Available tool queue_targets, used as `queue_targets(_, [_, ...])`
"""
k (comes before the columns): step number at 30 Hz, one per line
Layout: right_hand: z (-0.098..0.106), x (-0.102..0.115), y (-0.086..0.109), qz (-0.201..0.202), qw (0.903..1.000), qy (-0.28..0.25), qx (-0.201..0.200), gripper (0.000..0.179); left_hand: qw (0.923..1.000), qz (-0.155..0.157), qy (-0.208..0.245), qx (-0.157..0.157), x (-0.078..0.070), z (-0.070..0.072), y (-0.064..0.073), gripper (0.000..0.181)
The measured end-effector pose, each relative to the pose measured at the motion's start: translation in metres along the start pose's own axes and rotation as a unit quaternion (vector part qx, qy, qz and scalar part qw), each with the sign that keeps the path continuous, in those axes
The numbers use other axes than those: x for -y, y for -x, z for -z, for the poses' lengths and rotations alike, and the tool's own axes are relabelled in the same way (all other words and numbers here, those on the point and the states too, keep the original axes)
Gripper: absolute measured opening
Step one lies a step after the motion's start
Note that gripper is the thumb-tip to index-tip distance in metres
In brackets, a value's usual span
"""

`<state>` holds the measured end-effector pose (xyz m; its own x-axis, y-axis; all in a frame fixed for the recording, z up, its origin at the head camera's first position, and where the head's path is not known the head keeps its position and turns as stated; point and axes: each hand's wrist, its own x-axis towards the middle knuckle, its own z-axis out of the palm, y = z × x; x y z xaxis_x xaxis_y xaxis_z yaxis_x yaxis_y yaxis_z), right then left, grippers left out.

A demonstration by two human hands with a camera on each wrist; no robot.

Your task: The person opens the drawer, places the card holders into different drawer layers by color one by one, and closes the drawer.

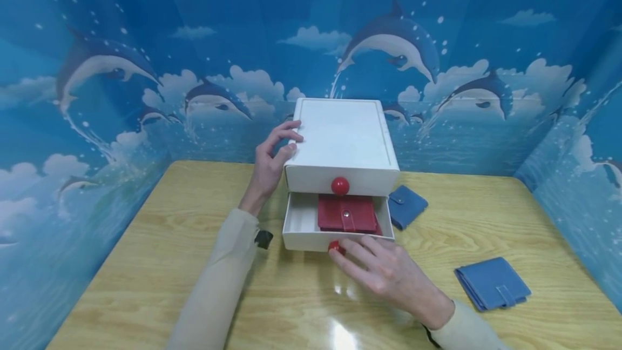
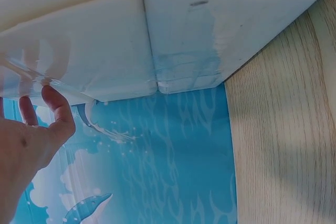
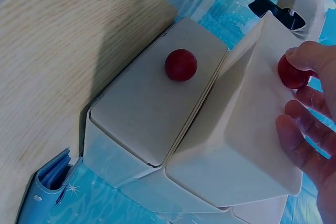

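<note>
Head: right hand (image 1: 389,274) pinches red knob (image 1: 335,247) of pulled-out lower drawer (image 1: 303,241); red wallet (image 1: 347,213) inside. Left hand (image 1: 270,162), fingers apart, at left edge of white cabinet (image 1: 342,131). Blue wallet (image 1: 408,207) just beside cabinet, second blue wallet (image 1: 494,283) nearer person, both on tabletop (image 1: 160,242). Left wrist: fingertips at cabinet's side. Right wrist: thumb and finger clamped on knob; upper drawer (image 3: 149,100) closed.

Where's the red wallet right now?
In the head view, the red wallet lies in the pulled-out lower drawer, right of its middle, just behind the drawer front whose red knob the right hand pinches.
</note>
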<state>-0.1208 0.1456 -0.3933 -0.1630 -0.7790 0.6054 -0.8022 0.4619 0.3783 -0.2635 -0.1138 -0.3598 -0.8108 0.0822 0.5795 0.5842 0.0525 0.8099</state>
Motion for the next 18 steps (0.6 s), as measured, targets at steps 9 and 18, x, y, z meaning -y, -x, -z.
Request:
queue_targets(9, [-0.0022,-0.002,-0.0014,-0.012,0.9999,-0.01,-0.007,0.039,1.0,0.001,0.0,0.0,-0.0016,-0.0008,-0.0006,0.028])
queue_targets(18, [-0.0021,-0.0024,-0.0023,-0.036,0.9989,-0.019,0.022,0.043,1.0,0.002,0.0,-0.002,-0.0009,-0.0005,0.0,0.028])
